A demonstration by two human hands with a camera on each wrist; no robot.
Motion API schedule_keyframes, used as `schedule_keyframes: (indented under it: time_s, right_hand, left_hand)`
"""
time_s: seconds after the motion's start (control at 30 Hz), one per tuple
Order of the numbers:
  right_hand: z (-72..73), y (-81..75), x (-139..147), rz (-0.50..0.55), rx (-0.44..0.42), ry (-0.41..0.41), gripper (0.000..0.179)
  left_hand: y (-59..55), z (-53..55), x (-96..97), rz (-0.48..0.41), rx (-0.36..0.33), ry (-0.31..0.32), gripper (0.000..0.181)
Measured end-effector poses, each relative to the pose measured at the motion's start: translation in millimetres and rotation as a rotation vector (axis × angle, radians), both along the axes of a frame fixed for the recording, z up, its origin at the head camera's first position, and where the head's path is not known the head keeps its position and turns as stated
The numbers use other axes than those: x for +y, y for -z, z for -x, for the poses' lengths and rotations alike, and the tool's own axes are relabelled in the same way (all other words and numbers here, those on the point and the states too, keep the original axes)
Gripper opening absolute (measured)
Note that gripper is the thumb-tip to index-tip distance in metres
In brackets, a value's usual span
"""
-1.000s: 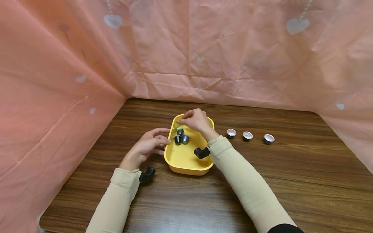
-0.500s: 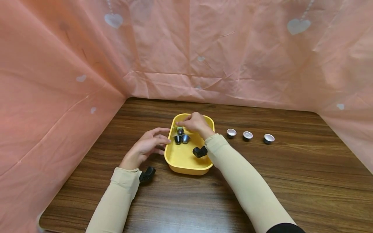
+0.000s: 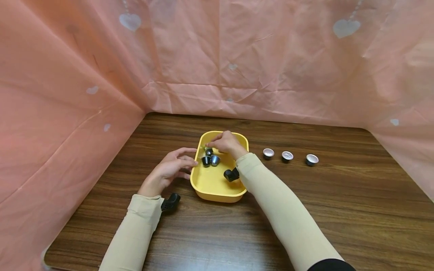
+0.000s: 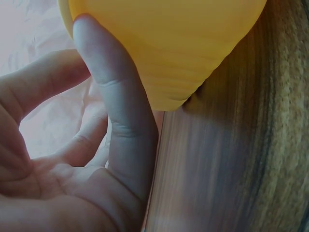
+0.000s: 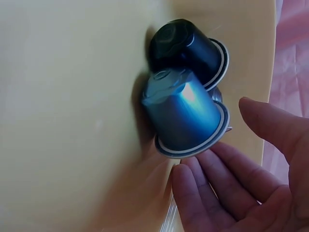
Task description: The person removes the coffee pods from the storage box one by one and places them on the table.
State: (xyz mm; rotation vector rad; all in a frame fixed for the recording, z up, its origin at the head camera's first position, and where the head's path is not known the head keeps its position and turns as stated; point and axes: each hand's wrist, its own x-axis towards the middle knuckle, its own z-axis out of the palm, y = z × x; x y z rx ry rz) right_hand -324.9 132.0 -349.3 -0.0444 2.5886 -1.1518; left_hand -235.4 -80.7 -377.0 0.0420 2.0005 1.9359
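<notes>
A yellow tray [image 3: 217,188] holds a black coffee capsule [image 3: 205,162], a blue one [image 3: 215,160] and a dark one [image 3: 209,152] bunched near its left wall. My right hand [image 3: 226,143] reaches down inside the tray behind them. In the right wrist view its thumb stands apart from the fingers [image 5: 227,183], which lie right at the rim of the blue capsule [image 5: 186,113]. Clear plastic [image 5: 169,212] shows beneath those fingers. My left hand [image 3: 171,166] is beside the tray's left side, a fingertip [image 4: 89,29] against the yellow wall in the left wrist view.
On the wooden table [image 3: 305,210], right of the tray, three more capsules stand in a row with pale lids up: the left one [image 3: 268,153], the middle one [image 3: 286,156] and the right one [image 3: 311,159]. A pink curtain [image 3: 220,67] encloses the back and left.
My right hand has lowered into the tray from near its far rim, coming over the dark capsule. The left hand and the three capsules on the table have not moved.
</notes>
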Motion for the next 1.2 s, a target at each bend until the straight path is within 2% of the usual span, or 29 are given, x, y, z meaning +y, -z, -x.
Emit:
schedule_keyframes:
  time_s: [0.3, 0.57, 1.2]
  right_hand:
    - [2.8, 5.5, 0.6, 0.081, -0.026, 0.008, 0.035]
    - [3.0, 6.9, 0.7, 0.103, -0.044, 0.025, 0.037]
    - [3.9, 6.7, 0.0, 0.066, -0.03, 0.007, 0.036]
  left_hand:
    - [1.9, -0.8, 0.2, -0.007, 0.009, 0.0, 0.06]
    - [3.4, 0.2, 0.3, -0.007, 0.011, 0.003, 0.061]
    - [1.9, 0.7, -0.3, -0.017, 0.0, 0.006, 0.062]
